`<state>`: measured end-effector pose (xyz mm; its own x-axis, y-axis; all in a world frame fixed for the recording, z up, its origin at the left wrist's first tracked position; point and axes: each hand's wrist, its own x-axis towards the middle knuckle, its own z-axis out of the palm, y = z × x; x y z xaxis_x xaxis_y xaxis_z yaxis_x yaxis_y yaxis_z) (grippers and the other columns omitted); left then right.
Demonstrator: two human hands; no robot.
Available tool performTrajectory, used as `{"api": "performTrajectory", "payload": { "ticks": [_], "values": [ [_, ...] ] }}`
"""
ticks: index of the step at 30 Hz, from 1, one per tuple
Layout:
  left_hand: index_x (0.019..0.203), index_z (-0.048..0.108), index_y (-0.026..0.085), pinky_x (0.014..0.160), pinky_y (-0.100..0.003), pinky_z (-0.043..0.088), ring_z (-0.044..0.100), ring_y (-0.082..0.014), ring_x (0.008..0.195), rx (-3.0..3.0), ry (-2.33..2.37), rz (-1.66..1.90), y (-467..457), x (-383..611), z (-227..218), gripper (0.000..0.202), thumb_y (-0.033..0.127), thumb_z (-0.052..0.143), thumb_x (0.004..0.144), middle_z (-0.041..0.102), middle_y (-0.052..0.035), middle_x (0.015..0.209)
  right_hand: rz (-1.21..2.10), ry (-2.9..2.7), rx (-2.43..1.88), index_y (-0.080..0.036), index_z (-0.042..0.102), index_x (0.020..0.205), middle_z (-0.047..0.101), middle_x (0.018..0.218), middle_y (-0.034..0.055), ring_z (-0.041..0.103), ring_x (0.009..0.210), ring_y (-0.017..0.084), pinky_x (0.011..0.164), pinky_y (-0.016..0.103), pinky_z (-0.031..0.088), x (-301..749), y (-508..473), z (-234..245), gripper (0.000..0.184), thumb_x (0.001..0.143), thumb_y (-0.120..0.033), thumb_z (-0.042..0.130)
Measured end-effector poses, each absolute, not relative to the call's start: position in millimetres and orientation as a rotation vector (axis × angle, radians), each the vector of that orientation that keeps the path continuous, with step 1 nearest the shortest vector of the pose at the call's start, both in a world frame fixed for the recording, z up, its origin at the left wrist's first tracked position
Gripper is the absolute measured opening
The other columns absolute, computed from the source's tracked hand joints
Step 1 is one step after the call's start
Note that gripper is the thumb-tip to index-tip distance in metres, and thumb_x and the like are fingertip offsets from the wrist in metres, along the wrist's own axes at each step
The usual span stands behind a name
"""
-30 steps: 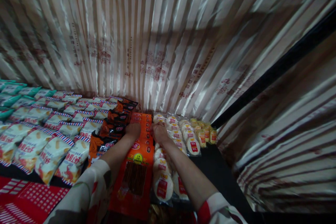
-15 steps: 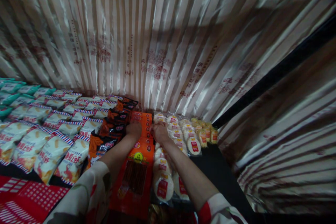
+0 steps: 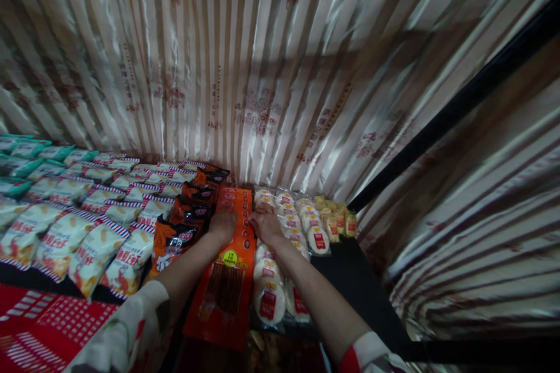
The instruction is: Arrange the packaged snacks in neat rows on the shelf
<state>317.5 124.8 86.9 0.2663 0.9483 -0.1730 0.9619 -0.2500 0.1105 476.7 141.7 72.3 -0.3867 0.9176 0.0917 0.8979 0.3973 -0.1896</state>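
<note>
A row of flat orange snack packets [image 3: 227, 280] runs from near me to the striped curtain at the back. My left hand [image 3: 223, 225] rests closed on the left edge of a packet in that row. My right hand [image 3: 263, 224] is closed on the same packet's right edge. Both forearms reach forward in light patterned sleeves with red trim. Left of the row lie dark orange-and-black bags [image 3: 186, 224]. To the right lie clear packs of round white cakes with red labels [image 3: 266, 297].
White snack bags with striped edges [image 3: 87, 233] cover the shelf to the left, teal bags [image 3: 17, 157] beyond them. Small yellow packs [image 3: 336, 218] sit far right. A striped satin curtain [image 3: 262, 70] backs the shelf. A black post [image 3: 446, 111] slants on the right.
Both hands slid slightly back toward me along the orange row, still on the packet. The camera shifted a little.
</note>
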Motion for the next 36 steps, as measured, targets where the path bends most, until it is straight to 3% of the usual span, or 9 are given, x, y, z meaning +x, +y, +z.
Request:
{"api": "performTrajectory", "payload": {
  "ticks": [8, 28, 36],
  "values": [
    [0.114, 0.056, 0.016, 0.096, -0.048, 0.042, 0.050, -0.0244, 0.117, 2.406, 1.699, -0.147, 117, 311, 90, 0.032, 0.028, 0.060, 0.085, 0.053, -0.0090, 0.126, 0.227, -2.436, -1.574, -0.022, 0.075, 0.080, 0.072, 0.086, 0.0050, 0.053, 0.099, 0.021, 0.094, 0.036, 0.028, 479, 131, 57, 0.016, 0.078, -0.017, 0.059],
    [0.116, 0.055, 0.015, 0.100, -0.047, 0.037, 0.047, -0.0247, 0.120, 2.357, 1.775, -0.042, 125, 306, 74, 0.035, 0.029, 0.060, 0.085, 0.053, -0.0102, 0.126, 0.178, -2.298, -1.705, -0.018, 0.071, 0.079, 0.070, 0.076, 0.0059, 0.055, 0.094, 0.024, 0.096, 0.042, 0.027, 473, 136, 47, 0.019, 0.066, -0.013, 0.058],
    [0.115, 0.056, 0.015, 0.101, -0.049, 0.035, 0.046, -0.0248, 0.121, 2.335, 1.779, -0.037, 130, 307, 76, 0.034, 0.032, 0.057, 0.086, 0.053, -0.0099, 0.128, 0.121, -2.254, -1.751, -0.018, 0.069, 0.083, 0.068, 0.074, 0.0055, 0.055, 0.091, 0.022, 0.096, 0.041, 0.026, 473, 146, 32, 0.020, 0.068, -0.015, 0.056]
  ]
}}
